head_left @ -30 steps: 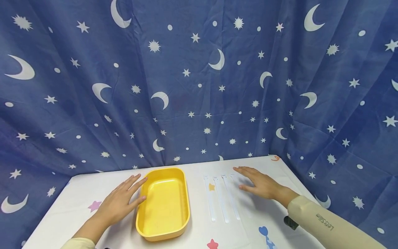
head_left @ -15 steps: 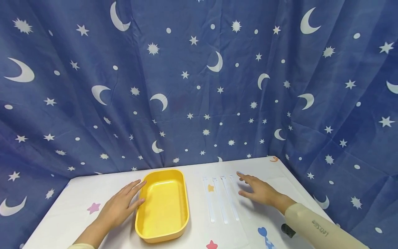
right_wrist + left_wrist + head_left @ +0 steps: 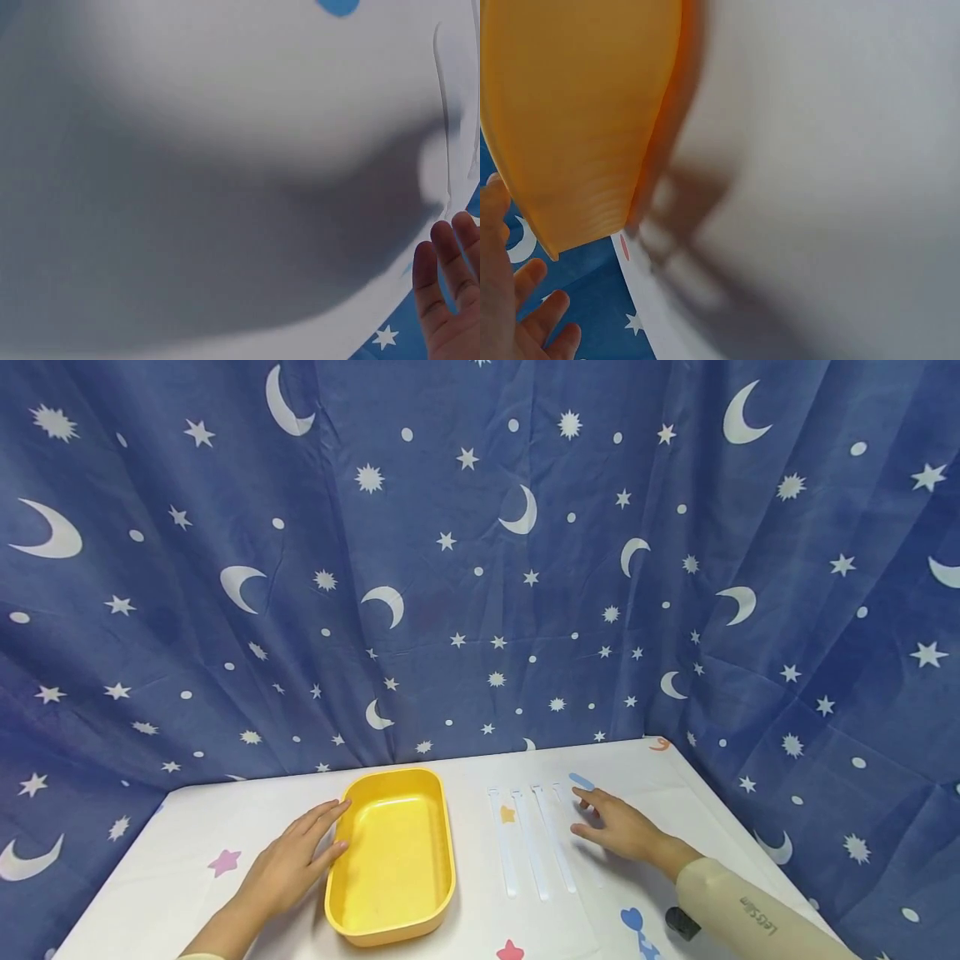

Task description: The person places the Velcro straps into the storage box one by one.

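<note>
One shiny-floored yellow tray (image 3: 393,868) at left grip (image 3: 291,858), fingers apart, right grip (image 3: 624,827) likewise

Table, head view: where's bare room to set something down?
Free: between yellow tray and white strips; left of the left hand, around pink star print; far right corner, by orange print. Crowded: tray's left side, by that hand; strips' right side, by the right hand.

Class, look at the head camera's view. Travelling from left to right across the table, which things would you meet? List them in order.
Pink star print, left hand, yellow tray, white strips, right hand, right sleeve.
</note>
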`<move>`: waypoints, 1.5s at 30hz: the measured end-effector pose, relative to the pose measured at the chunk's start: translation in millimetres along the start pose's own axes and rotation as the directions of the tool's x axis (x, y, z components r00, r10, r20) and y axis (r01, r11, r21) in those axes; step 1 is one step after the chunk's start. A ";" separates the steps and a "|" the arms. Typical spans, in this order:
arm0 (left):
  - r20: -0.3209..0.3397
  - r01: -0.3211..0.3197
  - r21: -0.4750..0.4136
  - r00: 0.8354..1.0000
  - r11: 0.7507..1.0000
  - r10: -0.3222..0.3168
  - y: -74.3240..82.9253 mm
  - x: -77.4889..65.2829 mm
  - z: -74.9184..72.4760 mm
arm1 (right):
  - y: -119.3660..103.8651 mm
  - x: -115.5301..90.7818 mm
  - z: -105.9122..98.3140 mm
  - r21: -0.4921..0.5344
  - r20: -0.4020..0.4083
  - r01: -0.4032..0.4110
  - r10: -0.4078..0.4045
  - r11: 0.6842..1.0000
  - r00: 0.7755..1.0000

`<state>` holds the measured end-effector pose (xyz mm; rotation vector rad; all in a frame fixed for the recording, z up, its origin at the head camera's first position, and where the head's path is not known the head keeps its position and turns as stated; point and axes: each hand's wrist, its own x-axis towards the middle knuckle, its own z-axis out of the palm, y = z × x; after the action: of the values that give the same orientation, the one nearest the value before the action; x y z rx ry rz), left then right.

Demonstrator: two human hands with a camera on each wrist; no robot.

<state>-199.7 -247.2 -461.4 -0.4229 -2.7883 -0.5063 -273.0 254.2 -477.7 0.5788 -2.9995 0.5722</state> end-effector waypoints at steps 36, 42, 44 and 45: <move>0.206 0.473 -0.409 0.881 0.780 -0.426 13.3 14.4 -0.4 | -10.5 11.2 25.6 0.235 -0.097 -0.157 0.184 0.959 0.978; 0.268 0.522 -0.434 0.853 0.734 -0.448 13.7 15.3 1.8 | -9.8 10.3 27.7 0.259 -0.108 -0.192 0.226 0.947 0.968; 0.277 0.534 -0.435 0.846 0.725 -0.457 13.3 15.4 3.0 | -9.6 10.0 28.1 0.259 -0.106 -0.204 0.237 0.944 0.966; 0.281 0.540 -0.438 0.842 0.719 -0.461 13.3 15.3 3.3 | -9.4 10.0 28.4 0.260 -0.104 -0.209 0.243 0.943 0.964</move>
<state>-210.0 -230.5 -455.6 0.2469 -2.8705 -1.4033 -277.8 232.3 -499.9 0.1897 -2.9036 0.9681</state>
